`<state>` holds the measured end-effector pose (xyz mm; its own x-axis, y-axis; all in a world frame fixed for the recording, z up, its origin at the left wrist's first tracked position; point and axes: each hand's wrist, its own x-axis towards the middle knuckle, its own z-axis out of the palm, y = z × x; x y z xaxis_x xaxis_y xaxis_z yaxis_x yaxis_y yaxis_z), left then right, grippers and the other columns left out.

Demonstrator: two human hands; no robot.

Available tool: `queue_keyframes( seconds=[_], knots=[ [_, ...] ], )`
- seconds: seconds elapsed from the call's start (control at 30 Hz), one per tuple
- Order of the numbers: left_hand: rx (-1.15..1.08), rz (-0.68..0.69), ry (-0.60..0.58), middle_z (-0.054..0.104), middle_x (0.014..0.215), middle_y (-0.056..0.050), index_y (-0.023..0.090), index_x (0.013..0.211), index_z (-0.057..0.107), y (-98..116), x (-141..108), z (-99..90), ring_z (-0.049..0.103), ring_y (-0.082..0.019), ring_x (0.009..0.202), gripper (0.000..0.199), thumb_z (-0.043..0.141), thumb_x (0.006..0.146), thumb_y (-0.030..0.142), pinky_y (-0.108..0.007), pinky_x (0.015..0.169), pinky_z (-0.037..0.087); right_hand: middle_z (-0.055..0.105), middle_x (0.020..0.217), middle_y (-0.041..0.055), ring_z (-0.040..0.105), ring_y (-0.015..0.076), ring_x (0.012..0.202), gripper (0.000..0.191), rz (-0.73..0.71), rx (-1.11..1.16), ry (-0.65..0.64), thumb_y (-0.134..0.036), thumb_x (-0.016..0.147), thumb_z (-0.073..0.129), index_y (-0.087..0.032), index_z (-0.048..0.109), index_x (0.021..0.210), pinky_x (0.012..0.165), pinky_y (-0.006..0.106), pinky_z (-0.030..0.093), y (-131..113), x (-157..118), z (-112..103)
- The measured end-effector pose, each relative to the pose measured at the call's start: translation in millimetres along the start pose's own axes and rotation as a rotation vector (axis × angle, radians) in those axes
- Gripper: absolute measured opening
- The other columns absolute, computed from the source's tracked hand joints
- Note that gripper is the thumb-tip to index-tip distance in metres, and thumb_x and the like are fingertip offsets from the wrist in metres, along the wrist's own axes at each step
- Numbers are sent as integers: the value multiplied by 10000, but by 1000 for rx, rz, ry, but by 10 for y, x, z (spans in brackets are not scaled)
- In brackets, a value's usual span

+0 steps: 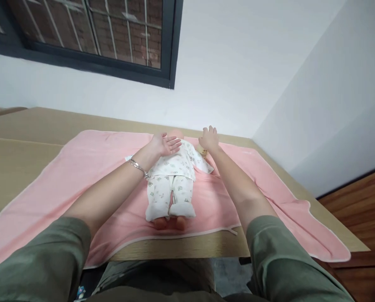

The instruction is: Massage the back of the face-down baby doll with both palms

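A doll in a white printed top (175, 161) and matching trousers (183, 193) lies on a pink blanket (215, 209), its feet toward me. My left hand (169, 144), a bracelet on its wrist, is over the doll's upper chest, palm turned up, fingers spread and nothing in it. Part of the doll's head (175, 134) shows behind that hand. To the right of the doll's shoulder is my right hand (209, 138), its fingers apart and pointing away from me. A small yellowish item (201, 150) lies just beside it, partly hidden.
The blanket covers much of a wooden table (181, 247) and hangs over its front edge at the left. Behind the table stands a white wall with a barred window (96, 33). Brown wooden furniture (360, 209) is at the right.
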<state>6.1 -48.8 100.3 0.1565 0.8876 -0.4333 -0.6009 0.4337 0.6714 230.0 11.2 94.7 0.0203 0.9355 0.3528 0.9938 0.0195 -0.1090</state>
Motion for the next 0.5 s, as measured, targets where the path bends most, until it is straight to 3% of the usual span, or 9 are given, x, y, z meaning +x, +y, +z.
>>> queue_keyframes(
  seconds=[0.1,0.2,0.3,0.37,0.43,0.5],
  knots=[
    [-26,61,19,759,1231,-188,153,1433,608,98,-149,-298,754,-299,1133,495,325,1060,314,-427,955,592,98,1786,238,105,442,1648,740,-21,21,27,-251,945,541,-115,318,1637,1273,701,218,-116,-254,-118],
    [-65,146,58,772,1166,-184,135,1400,630,199,-238,-672,756,-283,1089,469,373,1057,325,-390,928,592,-28,1813,163,-28,379,1682,719,-71,49,71,-293,988,484,-164,278,1665,1333,661,85,-203,-633,-195],
    [-104,230,97,771,1121,-172,133,1364,644,225,-249,-1038,758,-246,1023,439,383,1069,326,-337,905,591,-37,1817,136,-29,369,1688,635,-22,62,89,-280,1006,416,-164,367,1628,1352,622,77,-148,-1020,-179],
    [-122,259,118,762,1106,-177,135,1360,631,179,-204,-1241,760,-237,973,442,343,1082,323,-338,884,596,63,1798,218,56,420,1678,616,80,61,75,-281,1010,400,-96,414,1597,1343,647,114,-39,-1222,-92],
    [-126,262,139,752,1081,-193,141,1348,624,98,-110,-1410,761,-257,917,443,318,1083,322,-367,836,603,40,1787,263,25,446,1677,679,175,53,64,-303,1023,404,-54,315,1649,1339,673,113,93,-1353,58],
    [-127,258,158,747,1033,-190,151,1325,618,9,2,-1553,761,-269,862,411,328,1072,293,-376,782,609,26,1794,240,3,432,1682,700,232,40,24,-296,1020,455,-92,296,1671,1343,674,118,225,-1426,235]
  ],
)
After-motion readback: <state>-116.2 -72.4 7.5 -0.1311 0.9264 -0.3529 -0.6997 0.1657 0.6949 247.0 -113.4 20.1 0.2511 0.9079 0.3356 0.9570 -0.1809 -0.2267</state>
